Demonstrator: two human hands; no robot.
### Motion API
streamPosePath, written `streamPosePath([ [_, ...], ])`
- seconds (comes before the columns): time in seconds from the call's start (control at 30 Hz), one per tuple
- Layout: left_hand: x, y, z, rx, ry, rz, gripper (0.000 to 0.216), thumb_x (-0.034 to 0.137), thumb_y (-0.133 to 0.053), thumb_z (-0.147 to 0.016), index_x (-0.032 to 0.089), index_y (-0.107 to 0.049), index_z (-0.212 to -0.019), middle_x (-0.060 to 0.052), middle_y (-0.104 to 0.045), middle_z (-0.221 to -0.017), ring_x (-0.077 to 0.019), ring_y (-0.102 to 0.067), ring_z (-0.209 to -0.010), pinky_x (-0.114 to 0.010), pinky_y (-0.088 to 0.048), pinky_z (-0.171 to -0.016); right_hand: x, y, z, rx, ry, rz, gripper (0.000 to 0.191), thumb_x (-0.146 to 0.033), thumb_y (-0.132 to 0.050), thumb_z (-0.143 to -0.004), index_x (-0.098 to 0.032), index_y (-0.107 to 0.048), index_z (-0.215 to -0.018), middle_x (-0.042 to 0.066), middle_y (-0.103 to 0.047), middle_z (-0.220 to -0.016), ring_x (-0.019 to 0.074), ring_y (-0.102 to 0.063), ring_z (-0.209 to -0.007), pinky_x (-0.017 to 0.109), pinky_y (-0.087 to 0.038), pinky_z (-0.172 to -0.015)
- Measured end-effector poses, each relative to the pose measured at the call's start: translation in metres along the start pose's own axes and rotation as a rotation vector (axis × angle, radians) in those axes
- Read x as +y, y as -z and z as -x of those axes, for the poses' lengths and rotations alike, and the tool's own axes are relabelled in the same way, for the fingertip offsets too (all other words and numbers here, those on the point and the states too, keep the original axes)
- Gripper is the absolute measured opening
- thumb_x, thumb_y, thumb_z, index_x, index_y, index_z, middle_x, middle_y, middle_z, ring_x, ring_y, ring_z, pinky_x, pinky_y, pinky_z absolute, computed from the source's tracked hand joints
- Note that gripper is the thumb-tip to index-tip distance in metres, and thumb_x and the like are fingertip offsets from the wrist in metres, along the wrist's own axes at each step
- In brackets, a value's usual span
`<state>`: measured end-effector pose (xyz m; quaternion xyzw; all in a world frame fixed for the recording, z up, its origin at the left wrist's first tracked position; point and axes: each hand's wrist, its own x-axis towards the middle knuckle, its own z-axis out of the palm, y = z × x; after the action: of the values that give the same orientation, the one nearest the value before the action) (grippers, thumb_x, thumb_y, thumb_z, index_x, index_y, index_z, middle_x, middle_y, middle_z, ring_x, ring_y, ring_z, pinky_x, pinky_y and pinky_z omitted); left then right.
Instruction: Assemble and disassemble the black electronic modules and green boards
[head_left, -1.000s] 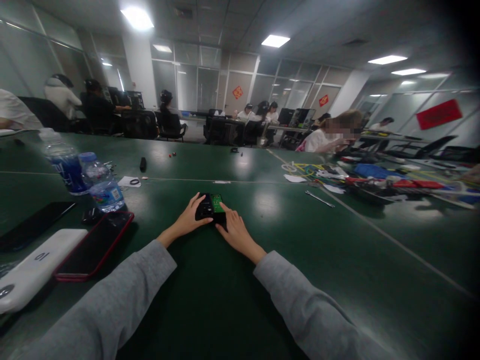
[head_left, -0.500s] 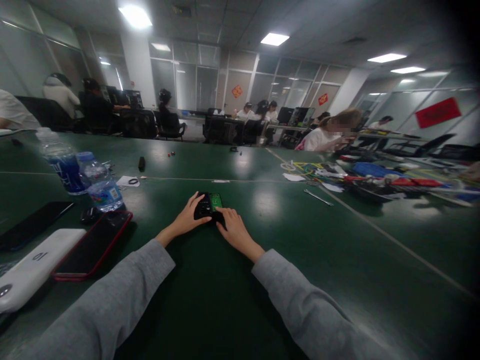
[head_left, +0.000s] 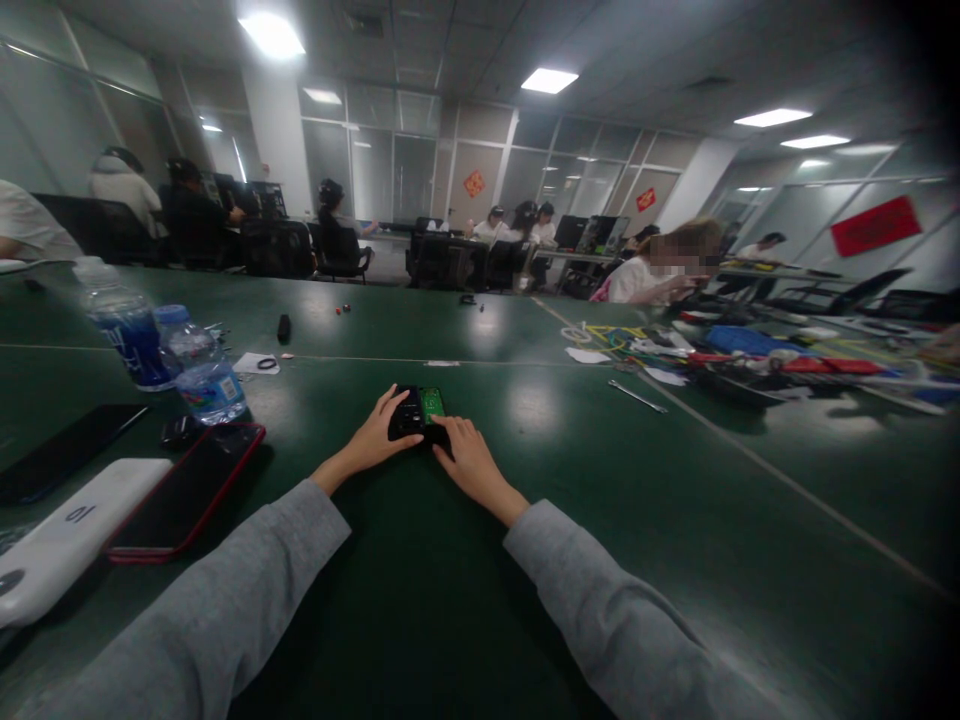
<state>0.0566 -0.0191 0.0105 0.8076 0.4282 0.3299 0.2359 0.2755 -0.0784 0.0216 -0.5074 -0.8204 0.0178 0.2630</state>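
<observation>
A small black device (head_left: 406,415) with an exposed green circuit board (head_left: 433,403) sits on the green table, straight ahead of me. My left hand (head_left: 373,434) grips its left side, fingers along the far edge and thumb along the near edge. On the right, my right hand (head_left: 469,455) has its index fingertip on the lower part of the board and its thumb at the device's near edge; the other fingers are curled. Whether board and black part are joined is too small to tell.
To the left are two plastic bottles (head_left: 201,365), a red-edged phone (head_left: 187,490), a white device (head_left: 79,530) and a dark flat slab (head_left: 71,450). A wrench (head_left: 637,396) lies to the right, before a pile of cables and tools (head_left: 780,360). Several people sit farther back.
</observation>
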Motion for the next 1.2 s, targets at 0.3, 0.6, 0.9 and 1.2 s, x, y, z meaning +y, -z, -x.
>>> streamPosePath([
  [0.3, 0.0001, -0.0001, -0.0006, 0.009, -0.017, -0.012, 0.089, 0.062, -0.064, -0.076, 0.026, -0.027, -0.148, -0.013, -0.014, -0.16, -0.0341, -0.019, -0.146, -0.056, -0.023, -0.117, -0.0034, -0.0006, 0.0007, -0.016, 0.003, 0.07, 0.053, -0.017, -0.05, -0.095, -0.023, -0.031, -0.144, 0.01, -0.051, -0.122, 0.0267, -0.048, -0.108, 0.041, -0.045, -0.09],
  [0.6, -0.0021, -0.001, -0.0016, 0.009, -0.016, -0.018, 0.091, 0.063, -0.064, -0.075, 0.023, -0.027, -0.148, -0.015, -0.013, -0.16, -0.0342, -0.018, -0.146, -0.055, -0.024, -0.117, -0.0001, -0.0022, 0.0009, -0.02, -0.005, 0.053, 0.06, -0.019, -0.05, -0.095, -0.024, -0.024, -0.149, 0.01, -0.05, -0.122, 0.0274, -0.048, -0.108, 0.042, -0.045, -0.089],
  [0.9, -0.0025, -0.0005, -0.0012, 0.002, -0.011, -0.011, 0.091, 0.065, -0.063, -0.075, 0.025, -0.026, -0.148, -0.014, -0.012, -0.16, -0.0355, -0.019, -0.146, -0.056, -0.025, -0.116, 0.0003, -0.0024, 0.0006, -0.016, 0.0, 0.057, 0.06, -0.018, -0.051, -0.095, -0.026, -0.025, -0.149, 0.009, -0.05, -0.121, 0.0259, -0.048, -0.108, 0.042, -0.046, -0.09],
  [1.2, -0.0015, -0.0009, -0.0018, 0.002, 0.01, -0.006, 0.086, 0.066, -0.056, -0.079, 0.023, -0.027, -0.149, -0.013, -0.014, -0.16, -0.0322, -0.018, -0.146, -0.052, -0.022, -0.118, 0.0009, -0.0039, -0.0012, -0.027, -0.002, 0.1, 0.057, -0.016, -0.055, -0.094, -0.024, -0.032, -0.146, 0.009, -0.05, -0.12, 0.0261, -0.047, -0.108, 0.04, -0.046, -0.089],
])
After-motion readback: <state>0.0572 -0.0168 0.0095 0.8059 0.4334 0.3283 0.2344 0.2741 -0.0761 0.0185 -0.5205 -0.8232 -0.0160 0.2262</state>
